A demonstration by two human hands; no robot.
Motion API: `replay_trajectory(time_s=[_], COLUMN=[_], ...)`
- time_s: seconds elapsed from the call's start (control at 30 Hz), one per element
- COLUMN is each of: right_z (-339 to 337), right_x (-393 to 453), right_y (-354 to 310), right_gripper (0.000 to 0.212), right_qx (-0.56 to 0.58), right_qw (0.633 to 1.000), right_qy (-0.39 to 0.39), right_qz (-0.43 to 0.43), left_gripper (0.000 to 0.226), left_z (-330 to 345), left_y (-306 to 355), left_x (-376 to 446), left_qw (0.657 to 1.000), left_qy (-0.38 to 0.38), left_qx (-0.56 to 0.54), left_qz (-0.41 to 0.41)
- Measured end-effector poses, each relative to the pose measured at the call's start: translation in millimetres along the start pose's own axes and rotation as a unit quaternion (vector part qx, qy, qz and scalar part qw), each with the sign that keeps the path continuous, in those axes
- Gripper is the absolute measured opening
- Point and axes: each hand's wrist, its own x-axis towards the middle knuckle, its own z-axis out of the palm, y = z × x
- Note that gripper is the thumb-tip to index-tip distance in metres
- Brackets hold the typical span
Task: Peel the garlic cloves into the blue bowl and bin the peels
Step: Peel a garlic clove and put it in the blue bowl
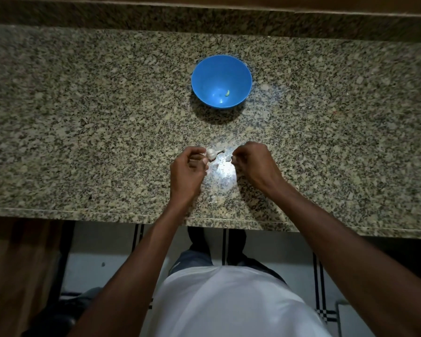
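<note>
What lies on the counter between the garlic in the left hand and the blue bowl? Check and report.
Nothing visible. The left hand pinches the garlic near the counter's front edge, and only bare granite counter lies between it and the blue bowl farther back. The bowl's open mouth is uncovered.

Blue bowl (204, 76) on speckled beige-and-black granite counter (83, 117) — white garlic (211, 153) (pale, papery).

Dim scene, central glare on countertop (223, 171), bowed edges.
</note>
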Motion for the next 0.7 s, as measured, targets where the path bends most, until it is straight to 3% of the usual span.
replay_trajectory(time_s=[0.17,0.3,0.43,0.7], right_z=[6,2,-2,-4], right_x=[6,10,12,13], right_y=[-10,-16,-22,-26], right_gripper=[0.01,0.02,0.023,0.024], right_qx=[-0.111,-0.131,-0.153,-0.196], right_qw=[0.993,0.989,0.983,0.969], right_qy=[-0.04,-0.07,-0.097,-0.125], right_qz=[-0.017,-0.023,-0.043,-0.079], left_gripper=[0.017,0.051,0.067,0.067], left_z=[-4,-5,-6,-10], left_y=[-15,-29,-32,-30], left_x=[7,12,21,27], left_qw=[0.989,0.972,0.962,0.962], left_qy=[0.014,-0.051,-0.081,-0.091], left_qx=[0.144,0.222,0.254,0.253], left_qz=[0.034,0.052,0.058,0.051])
